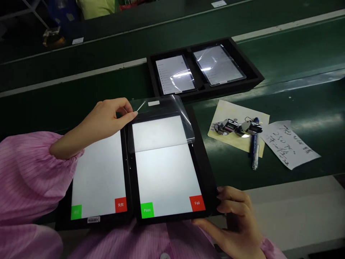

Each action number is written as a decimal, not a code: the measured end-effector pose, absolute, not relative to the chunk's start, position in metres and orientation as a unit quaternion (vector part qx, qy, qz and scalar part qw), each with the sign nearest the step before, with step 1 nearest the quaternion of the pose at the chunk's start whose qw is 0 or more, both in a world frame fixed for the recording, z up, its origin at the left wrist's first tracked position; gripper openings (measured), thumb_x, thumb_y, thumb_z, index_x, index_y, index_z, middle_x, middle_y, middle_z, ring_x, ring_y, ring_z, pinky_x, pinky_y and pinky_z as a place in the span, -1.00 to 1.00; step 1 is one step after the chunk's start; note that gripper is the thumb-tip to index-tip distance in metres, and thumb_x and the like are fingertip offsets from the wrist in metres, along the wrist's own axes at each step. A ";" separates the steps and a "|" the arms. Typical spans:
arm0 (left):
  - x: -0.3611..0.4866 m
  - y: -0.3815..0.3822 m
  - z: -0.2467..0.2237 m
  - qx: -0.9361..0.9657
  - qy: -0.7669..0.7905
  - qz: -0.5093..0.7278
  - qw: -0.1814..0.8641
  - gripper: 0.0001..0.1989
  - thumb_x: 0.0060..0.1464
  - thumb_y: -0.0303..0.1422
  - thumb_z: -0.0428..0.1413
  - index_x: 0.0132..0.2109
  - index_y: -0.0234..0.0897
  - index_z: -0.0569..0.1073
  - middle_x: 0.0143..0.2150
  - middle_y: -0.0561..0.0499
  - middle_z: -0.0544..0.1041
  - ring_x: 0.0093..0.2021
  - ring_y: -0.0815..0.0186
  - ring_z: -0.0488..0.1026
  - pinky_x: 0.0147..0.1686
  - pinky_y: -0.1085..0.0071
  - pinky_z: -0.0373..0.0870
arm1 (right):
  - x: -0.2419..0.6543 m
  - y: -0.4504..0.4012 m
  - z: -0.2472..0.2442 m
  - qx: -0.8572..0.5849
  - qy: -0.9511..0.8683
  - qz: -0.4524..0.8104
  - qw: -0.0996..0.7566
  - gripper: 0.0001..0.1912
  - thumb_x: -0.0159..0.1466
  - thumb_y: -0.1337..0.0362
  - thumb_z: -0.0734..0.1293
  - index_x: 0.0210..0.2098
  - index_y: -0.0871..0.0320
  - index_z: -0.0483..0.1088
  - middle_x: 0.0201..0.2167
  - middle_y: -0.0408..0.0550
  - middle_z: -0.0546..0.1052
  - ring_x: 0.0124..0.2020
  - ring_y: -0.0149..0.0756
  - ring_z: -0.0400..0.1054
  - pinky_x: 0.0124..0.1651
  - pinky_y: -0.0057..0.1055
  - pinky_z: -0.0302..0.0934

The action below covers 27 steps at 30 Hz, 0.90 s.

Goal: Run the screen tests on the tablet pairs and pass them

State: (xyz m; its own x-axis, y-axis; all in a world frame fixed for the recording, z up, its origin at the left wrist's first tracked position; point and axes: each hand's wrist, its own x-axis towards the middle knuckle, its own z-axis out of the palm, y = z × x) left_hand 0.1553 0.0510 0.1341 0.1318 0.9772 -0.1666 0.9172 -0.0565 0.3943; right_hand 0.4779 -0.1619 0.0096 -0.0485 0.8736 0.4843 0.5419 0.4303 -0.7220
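Note:
My left hand (114,115) pinches the upper left corner of a clear protective film (167,109), which bears a small white label and is partly lifted over the top of a tablet (167,172). That tablet's white lit screen shows a green "Pass" box and a red "Fail" box. A second lit tablet (99,180) lies beside it, partly covered by my left forearm. Both lie in a black tray (206,172). My right hand (237,219) is closed round the tray's lower right corner, thumb along the near edge and fingers at the side.
Farther back on the green bench (291,64) stands another black tray (250,82) with two film-covered tablets. To the right lie two metal tally counters (229,125) on yellowish paper (219,111), a blue pen (254,147) and a handwritten note (291,144).

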 end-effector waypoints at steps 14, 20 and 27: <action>0.159 0.059 0.127 0.725 0.646 0.157 0.180 -0.77 0.23 -0.15 0.24 -0.26 -0.20 0.58 -0.27 0.09 0.66 -0.41 0.35 0.44 -0.41 0.38 0.29 | 0.478 -0.164 0.010 -0.538 -0.651 0.241 0.477 -0.58 0.17 0.17 0.65 -0.24 0.02 0.33 -0.21 -0.07 0.43 -0.20 -0.17 0.42 -0.22 -0.19 0.41; 0.148 0.059 0.131 0.752 0.556 0.321 0.146 -0.86 0.19 -0.29 0.30 -0.30 -0.25 0.57 -0.32 0.09 0.61 -0.26 0.36 0.53 -0.35 0.45 0.37 | 0.494 -0.131 0.032 -0.461 -0.675 0.320 0.478 -0.68 0.23 0.35 0.57 -0.29 0.02 0.33 -0.31 -0.11 0.44 -0.28 -0.20 0.39 -0.32 -0.22 0.35; 0.144 0.047 0.138 0.756 0.528 0.374 0.092 -0.88 0.21 -0.31 0.31 -0.25 -0.26 0.59 -0.31 0.10 0.61 -0.27 0.40 0.54 -0.24 0.43 0.46 | 0.477 -0.105 0.068 -0.381 -0.805 0.284 0.355 -0.74 0.35 0.32 0.49 -0.19 0.01 0.29 -0.34 -0.14 0.41 -0.28 -0.23 0.31 -0.25 -0.22 0.25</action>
